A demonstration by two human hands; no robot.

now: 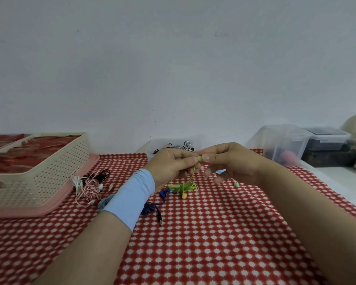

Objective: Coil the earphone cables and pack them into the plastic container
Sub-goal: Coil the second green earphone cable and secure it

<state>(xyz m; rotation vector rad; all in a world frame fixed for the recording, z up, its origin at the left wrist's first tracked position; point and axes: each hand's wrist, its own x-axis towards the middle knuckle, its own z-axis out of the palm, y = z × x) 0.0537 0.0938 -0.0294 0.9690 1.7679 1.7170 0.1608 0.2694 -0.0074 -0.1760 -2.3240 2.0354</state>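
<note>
Both hands meet above the red-and-white patterned cloth. My left hand point(173, 163) and my right hand point(224, 161) pinch a green earbud point(199, 159) between their fingertips. Its thin yellow-green cable point(188, 186) hangs down to a loose bundle on the cloth. A single green ear tip point(236, 183) lies to the right of the bundle. A blue earphone cable point(154, 204) lies by my left wrist. A pink-and-white tangle point(89, 189) and a black cable point(103, 173) lie further left. Behind my hands, a clear plastic container point(150, 148) holds several coiled earphones.
A cream perforated basket point(49, 173) on a pink tray point(74, 194) stands at the left. Clear storage boxes point(282, 142) and a lidded box point(327, 138) stand at the back right. A white wall rises behind the table.
</note>
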